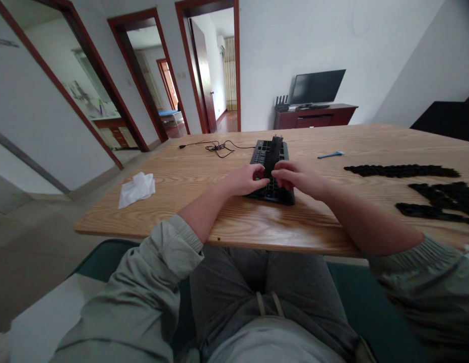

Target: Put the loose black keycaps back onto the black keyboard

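A black keyboard (259,157) lies on the wooden table in front of me, its short side towards me. Over its keys runs a long black strip (273,151) whose kind I cannot make out. My left hand (253,180) is at the left of the strip's near end, thumb and fingers bent in towards it. From the right, my right hand (289,175) pinches at the same near end. The fingertips hide where the strip meets the keyboard. A black cable (219,146) leads off the keyboard's far left side and lies in a loose tangle.
Crumpled white tissue (138,188) lies on the wooden table (189,201) at left. Towards the right are a small blue tool (330,155), a row of black pieces (402,171) and more dark pieces (446,196). A television (319,86) stands on a cabinet by the far wall.
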